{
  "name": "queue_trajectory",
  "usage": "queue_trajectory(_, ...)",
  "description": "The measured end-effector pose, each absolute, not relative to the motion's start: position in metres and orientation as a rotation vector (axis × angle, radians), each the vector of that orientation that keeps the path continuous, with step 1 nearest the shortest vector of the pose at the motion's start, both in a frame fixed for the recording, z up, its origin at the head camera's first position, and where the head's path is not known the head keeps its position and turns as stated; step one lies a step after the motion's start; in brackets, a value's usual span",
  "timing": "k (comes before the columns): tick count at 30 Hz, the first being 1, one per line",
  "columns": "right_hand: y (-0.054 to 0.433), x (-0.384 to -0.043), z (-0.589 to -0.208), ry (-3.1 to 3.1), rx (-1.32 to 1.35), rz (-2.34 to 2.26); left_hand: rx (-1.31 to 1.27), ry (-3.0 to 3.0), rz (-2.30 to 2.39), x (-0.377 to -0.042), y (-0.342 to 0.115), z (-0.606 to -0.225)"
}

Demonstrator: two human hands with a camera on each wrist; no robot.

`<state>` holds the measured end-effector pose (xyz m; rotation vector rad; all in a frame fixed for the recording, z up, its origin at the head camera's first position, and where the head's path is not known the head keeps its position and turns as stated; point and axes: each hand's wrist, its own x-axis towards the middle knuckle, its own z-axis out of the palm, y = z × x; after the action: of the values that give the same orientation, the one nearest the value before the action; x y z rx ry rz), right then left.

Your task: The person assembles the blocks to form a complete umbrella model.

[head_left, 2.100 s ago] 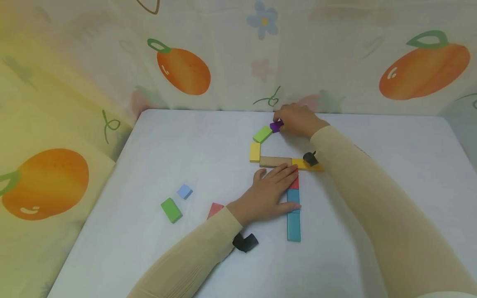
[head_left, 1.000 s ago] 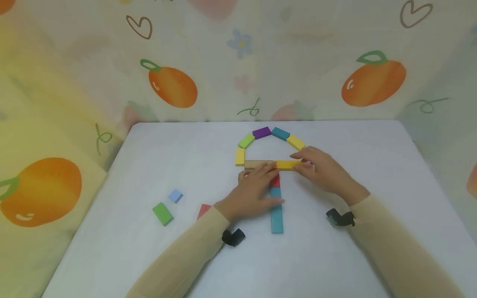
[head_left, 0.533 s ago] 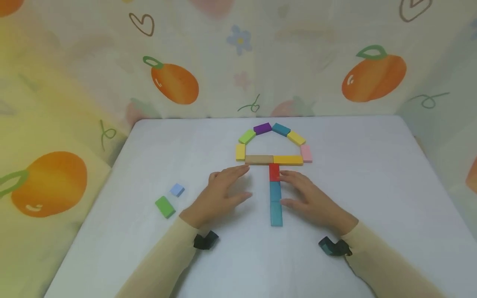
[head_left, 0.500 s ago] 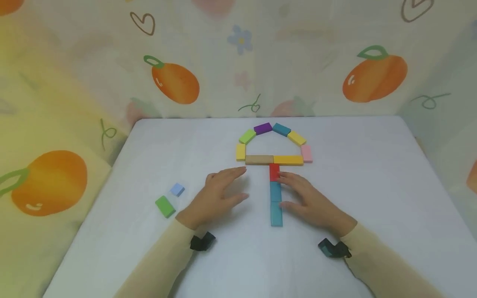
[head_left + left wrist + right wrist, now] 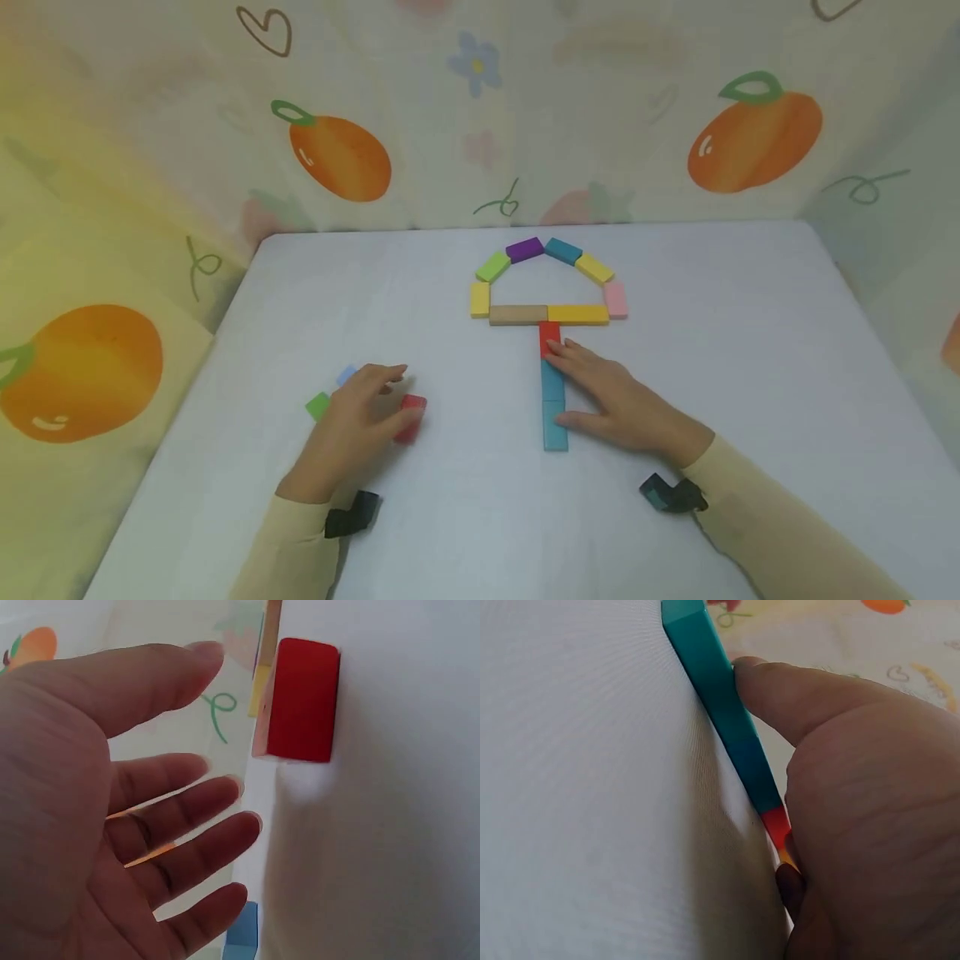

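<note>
My left hand hovers with loosely bent fingers at a loose red block. In the left wrist view that red block lies beyond the thumb, with a gap between them. My right hand has its fingers spread along a column of a red block and two teal blocks. Its thumb touches the lower teal block in the right wrist view. Above the column lie a tan block and an orange-yellow block, under an arch of coloured blocks topped by a purple block.
A green block and a light blue block lie partly hidden behind my left hand. The arch ends in a yellow block on the left and a pink block on the right. A printed curtain borders the white table.
My right hand has come down from the arch to the column, and the arch's right side, with the pink block, now shows. My left hand has left the column and moved left to the loose red block.
</note>
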<state>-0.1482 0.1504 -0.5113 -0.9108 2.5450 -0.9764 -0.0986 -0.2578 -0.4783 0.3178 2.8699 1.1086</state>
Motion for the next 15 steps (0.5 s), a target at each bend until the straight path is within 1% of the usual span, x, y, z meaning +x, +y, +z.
queue_trajectory(8,0.15,-0.149,-0.516,2.552,-0.962,-0.94,0.153,2.738,0.992,-0.096,-0.258,-0.481)
queue_trajectory(11,0.15,-0.149,-0.516,2.558,-0.97,-0.924,0.164,2.701,1.008,-0.097,-0.255,-0.484)
queue_trajectory(15,0.151,-0.149,-0.514,2.561,-0.967,-0.93,0.246,2.697,1.039,-0.098,-0.251,-0.488)
